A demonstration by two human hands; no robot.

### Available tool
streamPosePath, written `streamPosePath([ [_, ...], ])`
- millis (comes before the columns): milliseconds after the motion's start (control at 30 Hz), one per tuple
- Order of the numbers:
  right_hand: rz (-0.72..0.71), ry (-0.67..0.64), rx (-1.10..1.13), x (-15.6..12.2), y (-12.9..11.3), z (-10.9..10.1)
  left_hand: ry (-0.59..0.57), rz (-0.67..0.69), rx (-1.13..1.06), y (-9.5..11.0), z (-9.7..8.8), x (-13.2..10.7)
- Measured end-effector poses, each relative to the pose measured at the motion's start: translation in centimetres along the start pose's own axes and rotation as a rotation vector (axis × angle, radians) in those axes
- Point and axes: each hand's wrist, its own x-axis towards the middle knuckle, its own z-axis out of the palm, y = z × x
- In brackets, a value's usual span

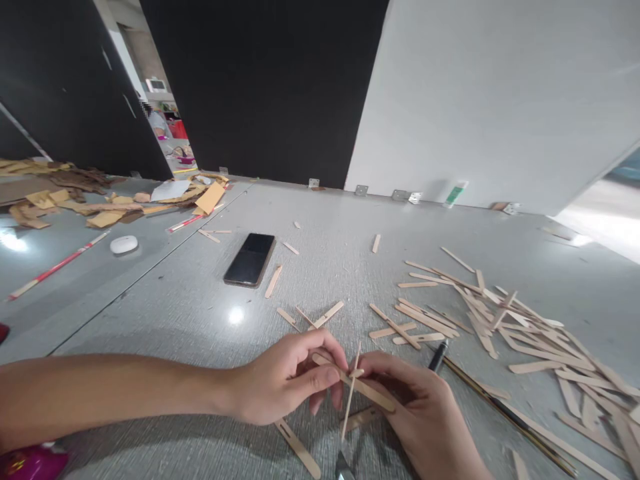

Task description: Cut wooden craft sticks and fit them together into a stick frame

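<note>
My left hand (pixel 287 383) pinches one end of a flat wooden craft stick (pixel 373 393) between thumb and fingers. A second craft stick (pixel 348 417), seen edge-on, crosses the first one and points down toward me. Close on the right, the fingers of my right hand (pixel 425 413) are closed around the crossed sticks where they meet. Its fingertips are partly hidden behind the sticks. Below my left hand a slotted craft stick (pixel 299 448) lies on the grey table. A metal blade tip (pixel 343 467) shows at the bottom edge.
Many loose craft sticks (pixel 545 347) lie in a heap at right, beside a long dark pencil-like rod (pixel 505 410). A phone (pixel 251 260), a white earbud case (pixel 124 245), paper scraps (pixel 105 207) and red-white straws (pixel 60 265) are farther off. Upright panels (pixel 270 87) stand behind.
</note>
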Motion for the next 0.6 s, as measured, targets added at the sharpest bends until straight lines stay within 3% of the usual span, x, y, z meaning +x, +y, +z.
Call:
streamPosePath([
  [133, -0.018, -0.003, 0.025, 0.0, 0.4, 0.0, 0.015, 0.006, 0.021, -0.1, 0.1, -0.1],
  [333, -0.034, 0.160, -0.069, -0.1, 1.2, -0.2, 0.077, 0.034, 0.014, -0.2, 0.2, 0.0],
  [433, -0.121, 0.226, -0.147, -0.5, 1.3, -0.2, 0.112, 0.036, 0.016, -0.2, 0.2, 0.0],
  [600, -0.266, 0.155, -0.216, -1.0, 0.5, -0.3, 0.131, 0.044, 0.048, -0.2, 0.1, -0.1],
])
